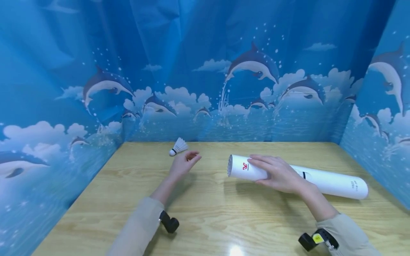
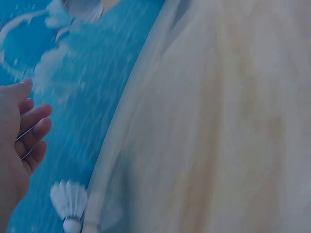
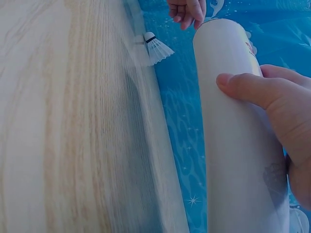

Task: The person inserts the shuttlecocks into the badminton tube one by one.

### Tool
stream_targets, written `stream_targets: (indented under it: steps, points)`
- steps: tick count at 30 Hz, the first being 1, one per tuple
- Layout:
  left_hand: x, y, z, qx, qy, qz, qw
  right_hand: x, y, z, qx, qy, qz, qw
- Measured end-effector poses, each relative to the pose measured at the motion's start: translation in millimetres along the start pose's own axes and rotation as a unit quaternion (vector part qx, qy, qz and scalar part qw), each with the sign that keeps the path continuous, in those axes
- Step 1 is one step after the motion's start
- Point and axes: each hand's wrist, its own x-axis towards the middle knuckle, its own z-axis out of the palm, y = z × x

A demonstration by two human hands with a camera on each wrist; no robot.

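Observation:
My right hand [image 1: 282, 174] grips a long white shuttlecock tube [image 1: 336, 183] near its left end, thumb on one side and fingers over the other. The tube lies slanted, its greyish patterned left end raised over the table and a red mark close to that end. In the right wrist view, the thumb [image 3: 243, 88] presses along the tube's side. A white feather shuttlecock [image 1: 179, 146] with a dark band lies on its side at the back of the table. Just in front of it hovers my left hand [image 1: 183, 163], fingers loosely bent and nothing held.
The wood-grain table [image 1: 205, 213] reaches back to a blue curtain [image 1: 192, 71] printed with dolphins and clouds, which also runs along the left and right sides. A dark camera [image 1: 169, 222] is strapped on the left wrist, another camera [image 1: 307, 241] on the right.

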Motion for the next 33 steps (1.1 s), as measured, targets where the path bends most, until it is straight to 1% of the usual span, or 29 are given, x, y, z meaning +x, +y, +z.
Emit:
stream_targets:
  steps: [3,8,11,13,16,22,26,30,33]
  points:
    - [9.5,-10.7,-15.4,0.034,0.013,-0.007,0.9993,-1,1,-1,-0.001,0.001,0.001,1.0]
    - [19.4,-26.1,-38.7,0.061,0.025,-0.034,0.9972,-4,2,-1,-0.006,0.001,0.007,1.0]
    - [22.9,-34.1,-47.9,0.075,0.026,-0.06,0.9951,-6,2,-1,-0.007,-0.001,0.009,1.0]
    - [26.2,-38.0,-52.0,0.076,0.021,-0.074,0.9941,-6,3,-1,-0.008,-0.001,0.009,1.0]
    - [33.4,-41.9,-55.4,0.08,0.01,-0.088,0.9928,-7,4,-2,-0.011,0.0,0.011,1.0]
    - [46.6,-47.2,-56.9,0.103,-0.001,-0.099,0.9897,-5,5,-3,-0.009,0.002,0.007,1.0]
    - [52.3,-50.0,-55.6,0.107,-0.015,-0.107,0.9884,-5,6,-4,-0.008,0.005,0.003,1.0]
    - [56.9,-53.8,-52.8,0.109,-0.019,-0.116,0.9871,-4,7,-4,-0.008,0.006,0.001,1.0]
    - [59.9,-58.6,-50.6,0.127,-0.021,-0.118,0.9847,-3,7,-3,-0.009,0.004,0.002,1.0]
